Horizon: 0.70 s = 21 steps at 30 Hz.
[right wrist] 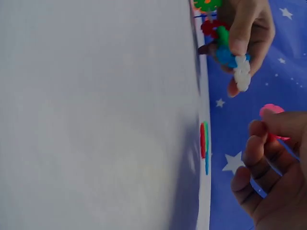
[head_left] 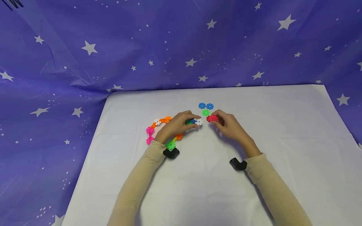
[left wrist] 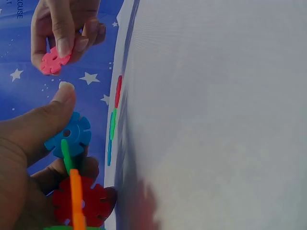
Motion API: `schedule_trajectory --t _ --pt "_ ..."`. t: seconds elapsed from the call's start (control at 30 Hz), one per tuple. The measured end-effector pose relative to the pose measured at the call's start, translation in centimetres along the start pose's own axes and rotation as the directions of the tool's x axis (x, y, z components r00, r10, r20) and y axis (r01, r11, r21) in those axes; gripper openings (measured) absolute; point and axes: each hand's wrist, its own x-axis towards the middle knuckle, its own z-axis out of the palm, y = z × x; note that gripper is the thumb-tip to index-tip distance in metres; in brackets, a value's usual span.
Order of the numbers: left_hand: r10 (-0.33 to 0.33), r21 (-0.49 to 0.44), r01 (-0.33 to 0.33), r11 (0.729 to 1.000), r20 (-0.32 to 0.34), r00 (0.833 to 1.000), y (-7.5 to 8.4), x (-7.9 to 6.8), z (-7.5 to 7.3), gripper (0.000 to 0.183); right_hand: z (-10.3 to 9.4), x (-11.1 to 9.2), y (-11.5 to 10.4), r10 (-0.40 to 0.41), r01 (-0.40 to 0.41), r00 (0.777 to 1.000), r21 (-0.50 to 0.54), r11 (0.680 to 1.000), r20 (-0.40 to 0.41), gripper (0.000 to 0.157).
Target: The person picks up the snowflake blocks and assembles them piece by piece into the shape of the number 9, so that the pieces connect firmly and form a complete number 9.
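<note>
My left hand [head_left: 181, 122] pinches the end of a chain of interlocked notched plastic discs. A white disc [right wrist: 242, 74] forms its tip, joined to a blue disc [left wrist: 76, 134] by my thumb. Behind these come green, red [left wrist: 88, 201] and orange discs. The rest of the chain curves round past my left wrist, with pink discs [head_left: 150, 130] at the left and a green disc [head_left: 171, 145] near the cuff; my hand and forearm cover part of it. Just right of the white tip, my right hand [head_left: 230, 125] pinches a single pink disc [left wrist: 55, 61], apart from the chain.
Beyond the hands, two blue discs [head_left: 202, 105] and a light green disc [head_left: 205, 112] lie on the white tablecloth [head_left: 297, 150]. A red disc [right wrist: 202, 140] lies near them. Black wrist devices [head_left: 238, 164] sit at both cuffs. A starry purple cloth [head_left: 169, 47] hangs behind the table.
</note>
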Motion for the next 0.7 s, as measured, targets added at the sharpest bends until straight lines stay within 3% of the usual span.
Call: schedule_trajectory --t 0.3,0.7 --pt "0.057 0.000 -0.057 0.998 -0.038 0.998 0.5 -0.1 0.0 0.043 0.8 -0.1 -0.4 -0.067 0.067 0.998 -0.007 0.998 0.001 0.030" --pt "0.034 0.038 -0.031 0.999 -0.064 0.997 1.0 -0.2 -0.3 0.042 1.3 -0.5 -0.9 -0.099 0.098 0.995 -0.029 0.995 -0.035 0.034"
